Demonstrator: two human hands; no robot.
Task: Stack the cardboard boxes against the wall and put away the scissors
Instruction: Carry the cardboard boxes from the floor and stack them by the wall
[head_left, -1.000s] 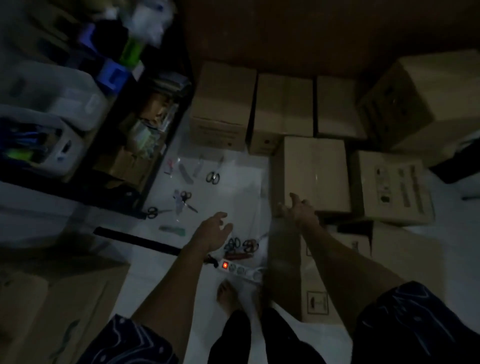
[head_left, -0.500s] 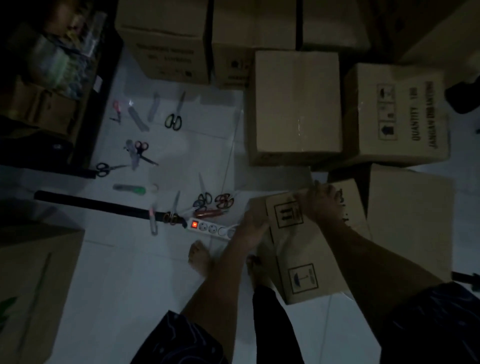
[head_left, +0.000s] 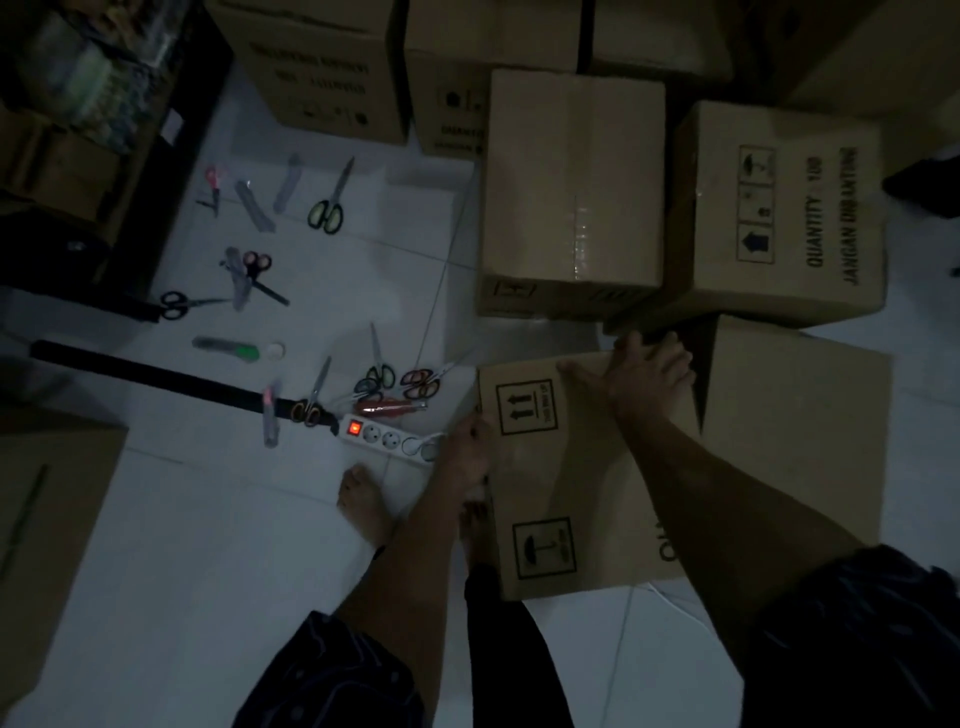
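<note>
- Dim room, white tiled floor (head_left: 208, 545), seen from above.
- Brown cardboard box with black arrow and umbrella marks (head_left: 561, 499) low at the person's feet, tilted; whether clear of the floor, cannot tell.
- Left hand (head_left: 467, 452) against the box's left edge, fingers curled at that edge, gripping it.
- Right hand (head_left: 644, 379) over the box's far top edge, fingers bent over it, gripping.
- Bare foot (head_left: 361, 504) on the tiles just left of the held box, near a white power strip with a lit red switch (head_left: 387, 436).
- Plain taped cardboard box (head_left: 574, 192) just beyond the held box; printed cardboard box reading "QUANTITY" (head_left: 779, 208) to its right, touching or nearly so.
- Another large brown carton (head_left: 800, 441) right of the held box, behind the right forearm.
- More cartons in a row along the top, among them a dark-printed cardboard carton (head_left: 322, 67).
- Scissors scattered on the tiles to the left: green-handled scissors (head_left: 327, 208), black-handled scissors (head_left: 179, 304), red-handled scissors (head_left: 257, 267), and a cluster of several pairs (head_left: 397, 382) just beyond the power strip.
- Long black bar (head_left: 156, 374) lying across the floor toward the power strip.
- Dark shelf unit with packed goods (head_left: 78, 104) at upper left; brown cardboard piece (head_left: 47, 519) at the left edge.
</note>
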